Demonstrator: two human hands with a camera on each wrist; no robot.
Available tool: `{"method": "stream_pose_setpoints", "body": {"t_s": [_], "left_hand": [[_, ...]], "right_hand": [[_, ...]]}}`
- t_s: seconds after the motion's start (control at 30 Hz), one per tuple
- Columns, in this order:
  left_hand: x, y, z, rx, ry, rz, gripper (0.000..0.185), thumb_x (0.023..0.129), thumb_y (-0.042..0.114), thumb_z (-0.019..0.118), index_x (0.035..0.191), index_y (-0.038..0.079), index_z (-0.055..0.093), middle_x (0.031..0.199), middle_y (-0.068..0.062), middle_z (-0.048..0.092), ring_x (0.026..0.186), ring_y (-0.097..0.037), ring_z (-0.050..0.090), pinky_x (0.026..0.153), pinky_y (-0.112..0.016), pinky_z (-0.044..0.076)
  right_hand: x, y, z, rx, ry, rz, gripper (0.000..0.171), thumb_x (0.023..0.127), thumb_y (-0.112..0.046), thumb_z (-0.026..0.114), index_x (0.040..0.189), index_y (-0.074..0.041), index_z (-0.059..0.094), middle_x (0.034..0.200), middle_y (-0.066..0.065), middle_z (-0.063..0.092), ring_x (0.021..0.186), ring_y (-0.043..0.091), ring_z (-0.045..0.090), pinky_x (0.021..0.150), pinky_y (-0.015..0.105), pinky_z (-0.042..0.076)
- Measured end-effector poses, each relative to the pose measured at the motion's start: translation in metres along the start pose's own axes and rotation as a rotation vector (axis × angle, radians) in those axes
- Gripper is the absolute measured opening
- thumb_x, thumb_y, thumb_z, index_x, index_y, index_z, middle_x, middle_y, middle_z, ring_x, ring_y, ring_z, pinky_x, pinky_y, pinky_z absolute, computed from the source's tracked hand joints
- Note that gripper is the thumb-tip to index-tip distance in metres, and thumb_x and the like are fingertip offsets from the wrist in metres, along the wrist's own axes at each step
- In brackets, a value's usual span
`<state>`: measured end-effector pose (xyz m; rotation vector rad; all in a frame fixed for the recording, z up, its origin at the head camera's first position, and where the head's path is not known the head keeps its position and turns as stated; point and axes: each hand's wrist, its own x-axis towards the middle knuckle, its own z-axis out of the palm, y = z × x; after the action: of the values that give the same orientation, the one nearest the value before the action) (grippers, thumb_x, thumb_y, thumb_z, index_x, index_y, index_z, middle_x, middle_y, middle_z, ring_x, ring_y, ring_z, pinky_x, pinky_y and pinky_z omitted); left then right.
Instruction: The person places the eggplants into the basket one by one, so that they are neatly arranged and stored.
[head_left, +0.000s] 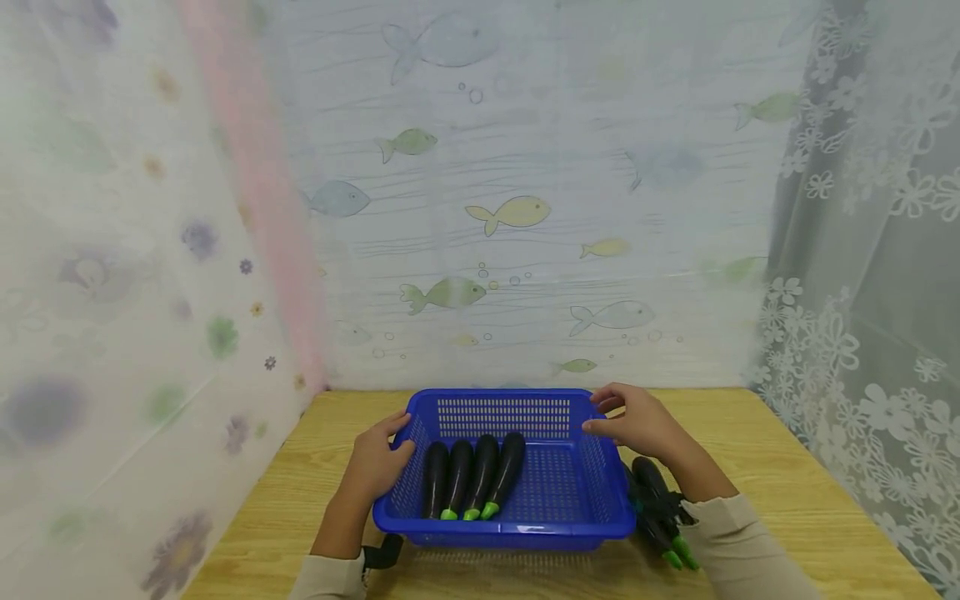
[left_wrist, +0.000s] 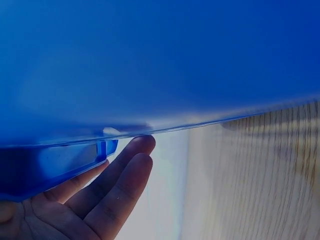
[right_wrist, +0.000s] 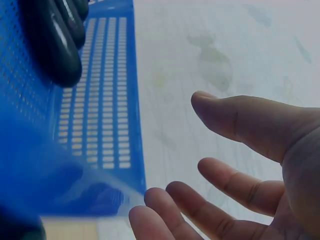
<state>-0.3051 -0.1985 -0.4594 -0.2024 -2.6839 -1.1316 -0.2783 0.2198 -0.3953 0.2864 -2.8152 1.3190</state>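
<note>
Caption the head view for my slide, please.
Two hands flank a blue basket holding four eggplants.

Blue perforated basket (head_left: 570, 492); dark purple aubergines (head_left: 472, 475) with green stems; light wood-grain tabletop (head_left: 787, 467); pale curtain (head_left: 525, 208) printed with fish; white floral lace (head_left: 862, 333).

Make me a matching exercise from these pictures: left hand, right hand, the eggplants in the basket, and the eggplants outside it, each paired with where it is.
Things:
1. left hand
2. right hand
3. four eggplants
4. loose eggplants

Places:
A. on the table right of the basket
B. at the basket's left rim
C. side by side inside the blue basket
D. at the basket's far right corner

Pairs: 1-B, 2-D, 3-C, 4-A
</note>
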Motion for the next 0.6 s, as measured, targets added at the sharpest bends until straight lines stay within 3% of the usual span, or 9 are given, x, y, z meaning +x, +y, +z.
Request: {"method": "stream_pose_setpoints", "body": {"t_s": [0.6], "left_hand": [[0.0,-0.002,0.001,-0.008,-0.006,-0.007,0.055,0.097,0.018,0.062,0.15,0.007,0.055,0.16,-0.011,0.048,0.132,-0.043,0.06,0.101,-0.059,0.053]], "right_hand": [[-0.028,0.056,-0.022,0.067,0.007,0.089,0.058,0.091,-0.034,0.079,0.135,-0.001,0.059,0.132,0.026,0.063,0.106,0.03,0.071,0.085,0.048,0.062]]}}
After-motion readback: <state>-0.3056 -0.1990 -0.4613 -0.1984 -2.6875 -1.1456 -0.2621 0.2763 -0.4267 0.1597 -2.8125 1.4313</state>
